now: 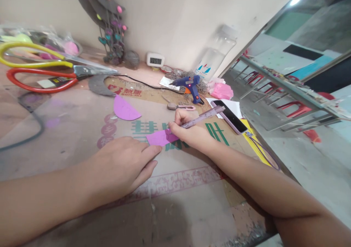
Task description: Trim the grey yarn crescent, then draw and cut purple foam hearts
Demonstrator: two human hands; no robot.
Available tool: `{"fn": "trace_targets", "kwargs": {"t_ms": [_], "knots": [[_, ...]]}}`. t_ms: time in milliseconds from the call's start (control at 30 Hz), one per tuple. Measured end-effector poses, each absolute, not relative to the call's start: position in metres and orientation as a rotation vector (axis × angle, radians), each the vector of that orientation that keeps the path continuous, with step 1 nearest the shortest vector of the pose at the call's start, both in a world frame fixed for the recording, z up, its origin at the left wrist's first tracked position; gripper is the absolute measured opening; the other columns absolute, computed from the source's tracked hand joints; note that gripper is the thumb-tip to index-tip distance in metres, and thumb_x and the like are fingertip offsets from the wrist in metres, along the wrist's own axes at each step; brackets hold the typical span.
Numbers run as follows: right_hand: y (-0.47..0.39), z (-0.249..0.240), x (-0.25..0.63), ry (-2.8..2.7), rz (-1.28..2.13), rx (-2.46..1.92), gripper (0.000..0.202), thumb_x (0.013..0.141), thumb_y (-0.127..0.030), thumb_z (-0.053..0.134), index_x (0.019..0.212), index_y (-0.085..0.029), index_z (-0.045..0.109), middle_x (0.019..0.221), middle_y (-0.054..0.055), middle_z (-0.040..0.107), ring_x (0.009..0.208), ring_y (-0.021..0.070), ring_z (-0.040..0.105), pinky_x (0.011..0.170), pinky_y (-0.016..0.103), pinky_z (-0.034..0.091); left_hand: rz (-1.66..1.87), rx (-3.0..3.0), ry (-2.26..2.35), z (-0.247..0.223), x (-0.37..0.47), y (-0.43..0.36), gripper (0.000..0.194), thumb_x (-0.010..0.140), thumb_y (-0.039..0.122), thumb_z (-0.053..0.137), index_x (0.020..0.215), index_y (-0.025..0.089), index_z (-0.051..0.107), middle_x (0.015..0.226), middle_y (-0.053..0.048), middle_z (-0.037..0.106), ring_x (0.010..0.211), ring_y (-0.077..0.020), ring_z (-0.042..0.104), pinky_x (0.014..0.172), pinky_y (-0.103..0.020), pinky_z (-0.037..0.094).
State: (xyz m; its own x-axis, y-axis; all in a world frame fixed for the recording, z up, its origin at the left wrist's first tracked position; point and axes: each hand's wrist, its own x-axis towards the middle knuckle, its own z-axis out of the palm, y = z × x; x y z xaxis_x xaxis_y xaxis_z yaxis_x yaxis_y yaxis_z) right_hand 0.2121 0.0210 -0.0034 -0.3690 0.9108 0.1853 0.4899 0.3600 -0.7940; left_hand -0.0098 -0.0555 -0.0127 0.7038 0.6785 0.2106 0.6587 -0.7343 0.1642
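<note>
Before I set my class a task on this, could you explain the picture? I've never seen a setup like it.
There is no machine here: one person works with bare hands, and the single picture comes from a camera worn on the head, looking forward and down. The right hand holds a pen over a strip of purple paper; the pen's tip is hidden. The left hand rests with its fingertips by the strip's near edge. Beyond lie a purple half-round piece, a blue glue gun and a phone. Large scissors with red and yellow handles are at the left.
</note>
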Motion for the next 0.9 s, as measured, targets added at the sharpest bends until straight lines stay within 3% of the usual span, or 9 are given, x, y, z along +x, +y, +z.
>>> {"fn": "trace_targets", "kwargs": {"t_ms": [467,900], "knots": [[0.024,-0.013,0.211,-1.982,1.061,-1.107,0.034,0.087,-0.032,0.066,0.068,-0.023,0.039,0.055,-0.009,0.045,0.048,0.0064,0.039,0.046,0.021,0.027,0.404,2.842,1.098,-0.012,-0.009,-0.055,0.03,0.099,0.026,0.046,0.109,0.019,0.073,0.09,-0.01,0.08,0.075,-0.0306,0.076,0.065,-0.044,0.06],[0.027,-0.015,0.21,-2.03,0.929,-1.12,0.033,0.087,-0.031,0.063,0.068,-0.024,0.037,0.055,-0.01,0.041,0.049,0.0071,0.036,0.049,0.023,0.027,0.388,2.847,1.112,-0.012,-0.01,-0.056,0.032,0.098,0.026,0.044,0.109,0.019,0.074,0.092,-0.01,0.08,0.075,-0.0306,0.076,0.064,-0.044,0.06]]}}
